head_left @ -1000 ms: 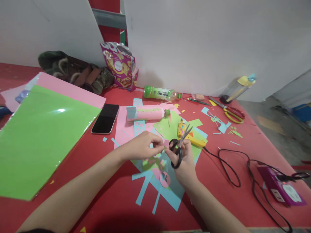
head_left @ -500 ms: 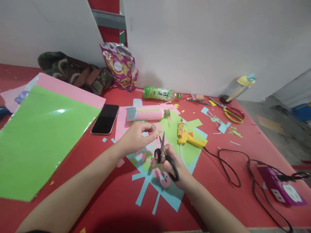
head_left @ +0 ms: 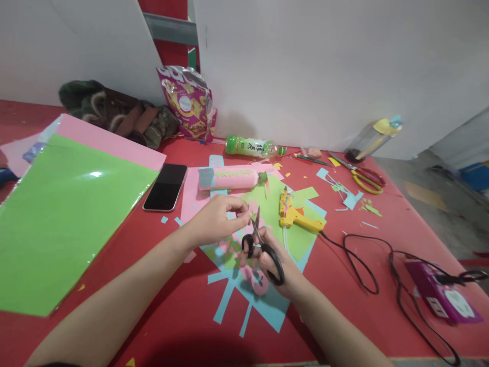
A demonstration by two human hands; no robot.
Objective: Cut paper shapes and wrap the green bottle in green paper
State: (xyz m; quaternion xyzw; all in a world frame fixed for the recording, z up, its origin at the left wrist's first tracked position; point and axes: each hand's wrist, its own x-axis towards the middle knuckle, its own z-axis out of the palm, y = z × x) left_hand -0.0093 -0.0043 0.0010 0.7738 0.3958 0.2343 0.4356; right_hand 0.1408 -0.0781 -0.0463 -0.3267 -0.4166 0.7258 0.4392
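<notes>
My right hand [head_left: 280, 265] has its fingers through the black handles of small scissors [head_left: 256, 224], whose blades are slightly parted and point away from me. Just left of the blades, my left hand [head_left: 219, 219] is closed in a pinch on a small piece of pink paper [head_left: 248, 216], mostly hidden by the fingertips. Below both hands lie pink and green paper scraps on light blue paper [head_left: 273, 311]. Beyond them rests a pink-wrapped bottle [head_left: 233, 178] on its side, with a green cap. A yellow hot glue gun [head_left: 292, 216] lies on green paper to the right.
A phone [head_left: 166, 187] and green sheets in clear film [head_left: 76, 214] lie left on the red table. At the back are a snack bag [head_left: 187, 104] and a green-labelled bottle [head_left: 252, 147]. To the right are larger scissors [head_left: 362, 176], a black cord and a purple power strip [head_left: 443, 295].
My left hand has shifted slightly right, bringing the pinched pink paper to the scissor blades. The blades have parted a little differently; the things on the table stay put.
</notes>
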